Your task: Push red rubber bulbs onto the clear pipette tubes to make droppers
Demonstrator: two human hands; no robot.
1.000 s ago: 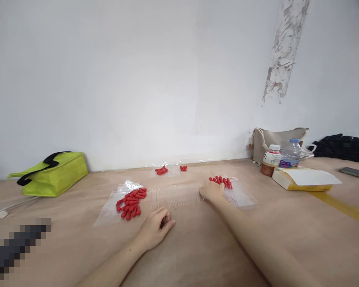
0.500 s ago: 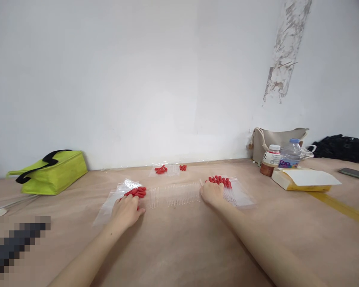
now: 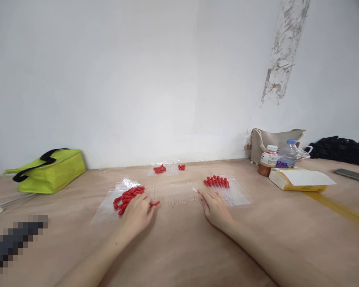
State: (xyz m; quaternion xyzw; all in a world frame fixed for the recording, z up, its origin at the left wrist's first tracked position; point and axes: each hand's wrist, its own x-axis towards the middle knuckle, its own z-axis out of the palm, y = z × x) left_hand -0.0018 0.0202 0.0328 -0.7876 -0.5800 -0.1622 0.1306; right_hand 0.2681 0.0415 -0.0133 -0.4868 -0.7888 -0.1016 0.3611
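My left hand (image 3: 138, 211) is closed with a red rubber bulb (image 3: 155, 204) pinched at its fingertips. Just behind it, a heap of red rubber bulbs (image 3: 128, 196) lies on a clear plastic bag (image 3: 103, 205). In my right hand (image 3: 215, 207), closed too, is a thin clear tube (image 3: 195, 190) whose pale end points left. A row of thin clear tubes (image 3: 181, 194) lies on the table between the hands. Beyond my right hand, several tubes with red bulbs on them (image 3: 217, 181) rest side by side on another plastic bag (image 3: 242, 195).
Red bulbs (image 3: 160, 169) in a clear bag lie near the wall. A lime-green bag (image 3: 52, 171) stands at left. On the right are a brown drink bottle (image 3: 268, 160), a water bottle (image 3: 287, 153), a beige bag (image 3: 269, 137), a yellow-white box (image 3: 300, 179) and a phone (image 3: 353, 175).
My left hand has moved right, off the bulb heap, with a red bulb in its fingers. My right hand has drawn back from the bulb-topped tubes, its thin tube now pointing left.
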